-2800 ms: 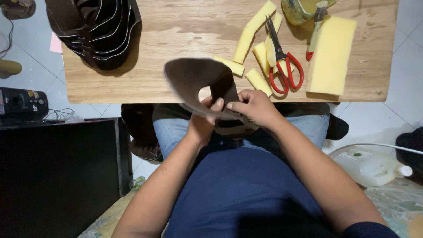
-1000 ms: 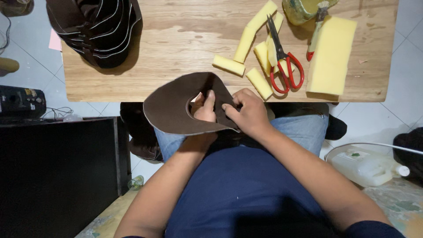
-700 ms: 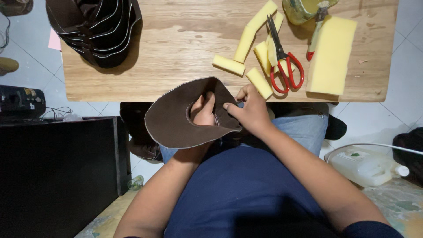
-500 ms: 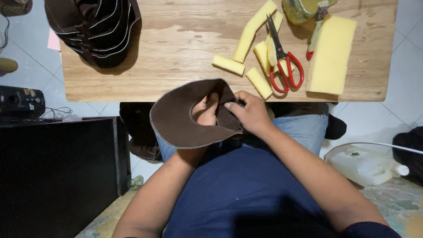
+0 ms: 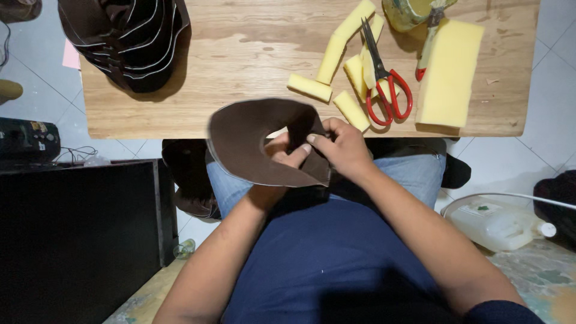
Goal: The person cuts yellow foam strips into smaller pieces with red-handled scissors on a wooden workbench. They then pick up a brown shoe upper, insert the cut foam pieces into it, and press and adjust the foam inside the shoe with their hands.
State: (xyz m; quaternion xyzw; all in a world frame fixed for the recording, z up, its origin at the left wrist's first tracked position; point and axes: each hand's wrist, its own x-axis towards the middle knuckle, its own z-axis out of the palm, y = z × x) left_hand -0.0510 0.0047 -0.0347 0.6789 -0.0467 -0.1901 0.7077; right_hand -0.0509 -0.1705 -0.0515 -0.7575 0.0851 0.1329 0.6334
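Both my hands hold a curved brown leather piece (image 5: pixel 246 141) just in front of the near edge of the wooden table (image 5: pixel 240 48), above my lap. My left hand (image 5: pixel 282 155) sits partly behind the piece, its fingers showing through the cut-out. My right hand (image 5: pixel 342 147) pinches the piece's right end with thumb and fingers. On the table beyond lie red-handled scissors (image 5: pixel 387 87), several yellow foam strips (image 5: pixel 336 54) and a large yellow foam block (image 5: pixel 447 75).
A stack of dark brown leather pieces (image 5: pixel 129 39) lies at the table's far left. A yellowish container (image 5: pixel 408 12) and a tool handle (image 5: pixel 427 45) sit at the back right. A black box (image 5: pixel 78 234) stands left of me; a white plastic jug (image 5: pixel 498 222) lies on the right floor.
The leather piece was turned in my hands from standing on edge to lying flatter with its wide end to the left; it then shifted slightly rightward. My right hand stayed on its right end.
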